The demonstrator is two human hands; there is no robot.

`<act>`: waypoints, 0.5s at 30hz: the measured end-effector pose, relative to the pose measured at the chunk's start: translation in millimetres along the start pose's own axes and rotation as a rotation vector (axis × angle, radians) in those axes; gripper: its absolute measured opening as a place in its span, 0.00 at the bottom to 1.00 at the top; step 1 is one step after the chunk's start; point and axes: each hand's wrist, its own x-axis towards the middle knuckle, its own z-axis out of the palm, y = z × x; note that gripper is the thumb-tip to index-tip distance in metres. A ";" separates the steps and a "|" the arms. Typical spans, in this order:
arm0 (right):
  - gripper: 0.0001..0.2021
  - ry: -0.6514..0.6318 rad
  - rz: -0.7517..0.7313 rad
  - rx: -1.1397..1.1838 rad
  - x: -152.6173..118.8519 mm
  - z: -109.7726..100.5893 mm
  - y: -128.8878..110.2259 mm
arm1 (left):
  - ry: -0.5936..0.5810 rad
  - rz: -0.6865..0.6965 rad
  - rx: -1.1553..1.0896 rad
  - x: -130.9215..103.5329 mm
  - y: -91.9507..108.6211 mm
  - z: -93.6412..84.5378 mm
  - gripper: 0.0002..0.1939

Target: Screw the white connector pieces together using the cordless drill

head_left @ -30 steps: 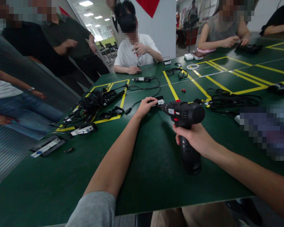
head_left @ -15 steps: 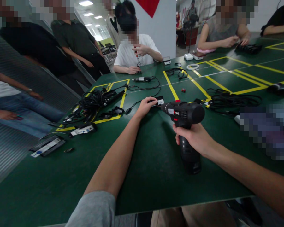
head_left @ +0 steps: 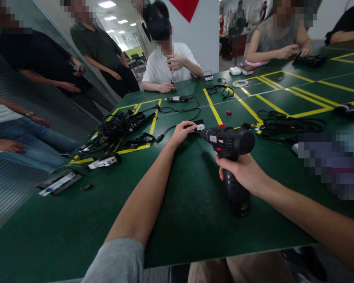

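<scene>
My right hand (head_left: 242, 171) is wrapped round the grip of a black cordless drill (head_left: 231, 141) with red parts, its bit pointing left and away from me. The tip of the bit meets, or nearly meets, a small black device with a white label (head_left: 200, 127); I cannot tell whether they touch. My left hand (head_left: 183, 133) closes its fingers on the near left side of this device against the table. A black cable (head_left: 168, 131) runs out to the left of it. Part of the device is hidden behind my fingers and the drill.
A tangle of black cables (head_left: 118, 124) lies on the left inside yellow tape, more cables (head_left: 292, 124) on the right. Two labelled black pieces lie near the left edge (head_left: 60, 182). A person in white (head_left: 177, 63) sits opposite; others stand at left. A small red object (head_left: 228, 113) lies ahead.
My hands, the drill and the device keep their places. At the left, the standing people have shifted slightly, and one now has a forearm raised.
</scene>
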 end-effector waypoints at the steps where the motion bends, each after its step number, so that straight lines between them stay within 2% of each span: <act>1: 0.02 0.000 -0.001 -0.004 0.1 -0.1 0.3 | 0.001 -0.001 -0.002 -0.1 0.3 0.1 0.14; 15: 0.03 0.015 0.034 0.013 -0.5 1.2 -2.1 | 0.004 -0.008 -0.019 0.1 -0.4 0.3 0.14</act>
